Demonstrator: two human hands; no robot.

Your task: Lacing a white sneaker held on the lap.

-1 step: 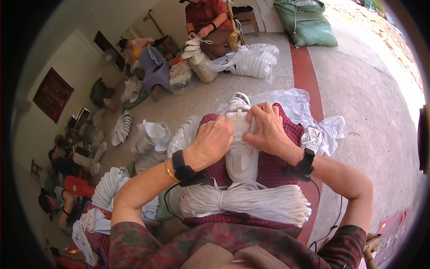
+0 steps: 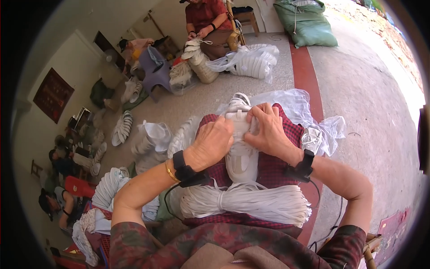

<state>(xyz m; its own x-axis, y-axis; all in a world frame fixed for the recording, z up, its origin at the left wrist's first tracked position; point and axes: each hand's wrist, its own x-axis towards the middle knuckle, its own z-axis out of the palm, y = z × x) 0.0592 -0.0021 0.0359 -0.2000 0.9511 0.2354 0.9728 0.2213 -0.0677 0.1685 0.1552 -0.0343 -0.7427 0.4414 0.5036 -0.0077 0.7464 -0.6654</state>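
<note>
A white sneaker [image 2: 242, 167] lies lengthwise on my lap, over red-and-black checked cloth [image 2: 273, 172]. My left hand [image 2: 211, 139] is closed at the left side of its lacing area, the fingertips partly hidden behind the knuckles. From the other side, my right hand [image 2: 268, 131] grips the sneaker with bent fingers and thumb pressed on the upper. Whether either hand also pinches a lace is too small to tell. Nearer to me, a thick bundle of flat white shoelaces [image 2: 251, 202], tied around with a strand, lies across my lap.
Clear plastic bags [image 2: 286, 101] and a laced white shoe [image 2: 312, 138] lie beyond my right knee. Stacked white shoe uppers [image 2: 109, 186] stand at my left. Farther off are a seated person [image 2: 208, 24] handling shoes, a purple chair [image 2: 152, 67] and a green sack [image 2: 309, 24].
</note>
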